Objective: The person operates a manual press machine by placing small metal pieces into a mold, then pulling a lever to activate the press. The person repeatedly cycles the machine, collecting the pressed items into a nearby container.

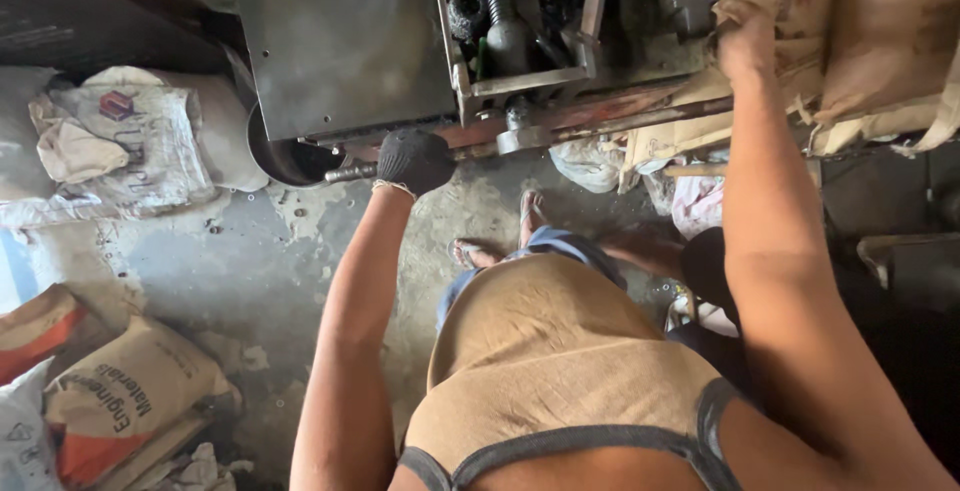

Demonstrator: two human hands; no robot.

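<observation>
My left hand (pixel 413 159), in a black knit glove, is closed around a steel lever handle (pixel 350 172) that sticks out leftward from the front of a grey metal machine (pixel 340 41). My right hand (pixel 745 43), bare, reaches up to the right and rests on a stack of brown paper sacks (pixel 860 41) beside the machine; its fingers are hidden among the sack folds. A threaded screw and black parts (pixel 500 11) sit in the machine's open frame above my left hand.
White and brown sacks (pixel 110 131) lie on the concrete floor (pixel 220 271) at left, more brown sacks (pixel 120 401) at lower left. My sandalled feet (pixel 500 236) stand below the machine. A dark round opening (pixel 285 159) is under the machine's left side.
</observation>
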